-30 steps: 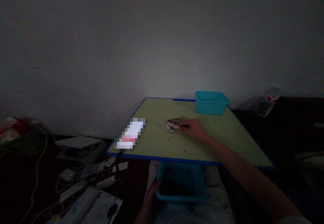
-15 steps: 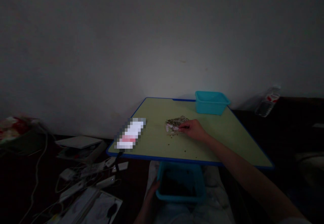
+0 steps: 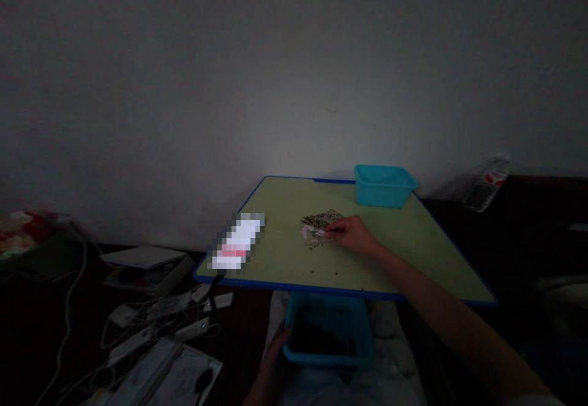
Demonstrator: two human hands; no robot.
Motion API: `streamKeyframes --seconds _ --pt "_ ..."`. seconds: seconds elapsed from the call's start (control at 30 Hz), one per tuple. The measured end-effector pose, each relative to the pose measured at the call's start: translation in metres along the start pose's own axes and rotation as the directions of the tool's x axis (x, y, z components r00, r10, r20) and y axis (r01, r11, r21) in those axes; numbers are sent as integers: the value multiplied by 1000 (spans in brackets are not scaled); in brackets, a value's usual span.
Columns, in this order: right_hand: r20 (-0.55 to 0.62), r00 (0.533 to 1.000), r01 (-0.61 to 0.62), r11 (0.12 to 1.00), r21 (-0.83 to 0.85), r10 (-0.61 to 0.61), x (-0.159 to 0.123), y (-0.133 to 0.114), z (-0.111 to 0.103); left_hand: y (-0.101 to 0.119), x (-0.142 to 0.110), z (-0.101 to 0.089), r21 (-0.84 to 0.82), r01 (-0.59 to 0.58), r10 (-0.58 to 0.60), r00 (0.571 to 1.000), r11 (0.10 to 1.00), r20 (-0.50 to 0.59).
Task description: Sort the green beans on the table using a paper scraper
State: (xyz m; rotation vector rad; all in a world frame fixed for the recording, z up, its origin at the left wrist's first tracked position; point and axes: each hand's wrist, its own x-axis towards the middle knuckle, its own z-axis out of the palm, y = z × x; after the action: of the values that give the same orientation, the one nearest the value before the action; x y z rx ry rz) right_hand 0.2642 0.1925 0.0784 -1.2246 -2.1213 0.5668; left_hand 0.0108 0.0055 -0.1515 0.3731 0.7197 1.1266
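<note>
fingers of the left hand (image 3: 274, 349) are holding near tub (image 3: 327, 360) by its left side, below the table edge (image 3: 294, 286). grains (image 3: 316, 218) are lying mid-table, a few loose ones rolling toward the near edge, so the pile is shedding. right hand (image 3: 354, 235) is pinching narrow on a pale strip (image 3: 318, 233) there. far tub (image 3: 382, 196) is sitting back right.
</note>
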Motion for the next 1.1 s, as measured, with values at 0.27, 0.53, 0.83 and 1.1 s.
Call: streamKeyframes --seconds 0.27,0.53,0.83,1.1 --pt "7 1000 12 1000 23 -12 0 2 -1 -2 -1 3 -58 23 -30 994 998 -108" --pt "56 998 9 999 41 -11 -1 4 0 4 -5 13 -31 38 -40 996 999 -73" --pt "3 999 47 994 -99 -47 0 5 1 4 -2 8 39 21 -18 997 999 -73" --pt "-32 999 -4 971 -239 -4 0 6 -6 -5 5 3 -22 4 -6 996 1000 -91"
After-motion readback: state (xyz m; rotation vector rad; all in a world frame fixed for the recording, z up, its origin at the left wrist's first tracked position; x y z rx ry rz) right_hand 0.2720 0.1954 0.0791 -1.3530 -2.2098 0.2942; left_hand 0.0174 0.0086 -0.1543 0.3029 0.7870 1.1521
